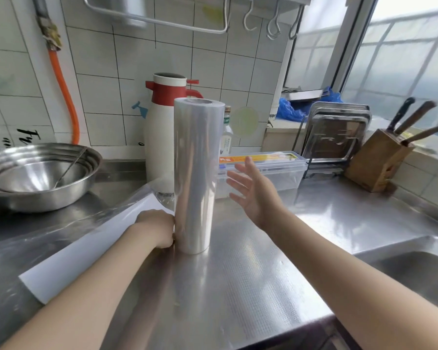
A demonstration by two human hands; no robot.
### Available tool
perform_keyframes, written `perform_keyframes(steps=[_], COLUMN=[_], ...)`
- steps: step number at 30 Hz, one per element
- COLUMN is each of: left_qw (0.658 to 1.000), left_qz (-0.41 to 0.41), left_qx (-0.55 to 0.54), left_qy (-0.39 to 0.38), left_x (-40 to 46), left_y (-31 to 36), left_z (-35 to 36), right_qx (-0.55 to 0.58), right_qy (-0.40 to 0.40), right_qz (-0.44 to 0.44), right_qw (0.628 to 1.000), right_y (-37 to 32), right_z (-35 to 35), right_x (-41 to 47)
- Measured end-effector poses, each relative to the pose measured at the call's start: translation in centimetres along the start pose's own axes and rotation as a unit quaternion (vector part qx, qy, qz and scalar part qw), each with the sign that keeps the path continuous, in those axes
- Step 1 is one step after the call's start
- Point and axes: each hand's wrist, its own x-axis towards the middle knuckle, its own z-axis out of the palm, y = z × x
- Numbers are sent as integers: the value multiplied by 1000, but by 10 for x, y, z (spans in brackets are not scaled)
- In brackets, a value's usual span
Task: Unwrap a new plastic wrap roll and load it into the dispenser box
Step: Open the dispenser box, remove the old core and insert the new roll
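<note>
A tall plastic wrap roll [196, 173] stands upright on the steel counter. My left hand [157, 227] is closed against its lower left side, over a white wrapper sheet [86, 251] with clear film that lies flat to the left. Just right of the roll, my right hand [250, 188] hovers with fingers spread and touches nothing. Behind that hand, near the wall, sits the clear dispenser box [276, 170] with an orange-yellow label on its lid.
Stacked steel bowls [36, 175] sit at the left, and a white and red thermos [165, 130] stands behind the roll. A tray rack [336, 132] and a wooden knife block [379, 160] are at the back right. The sink [415, 271] opens at the right.
</note>
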Motion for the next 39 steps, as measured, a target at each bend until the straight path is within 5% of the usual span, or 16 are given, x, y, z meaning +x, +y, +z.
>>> perform_keyframes(steps=[8,13,17,39], left_qw=[999,998,998,995], left_qz=[12,16,12,-2], left_qx=[8,21,24,-48], left_qy=[38,48,51,90], left_x=[4,6,9,29], left_y=[-8,-9,-8,-10], left_z=[14,17,14,24], right_qx=[48,13,77,58], right_qy=[213,160,165,214], right_qz=[37,133,137,191], right_qw=[975,978,974,956], right_y=[-3,6,8,26], right_z=[-18,-3,8,-8], right_x=[55,81,91,116])
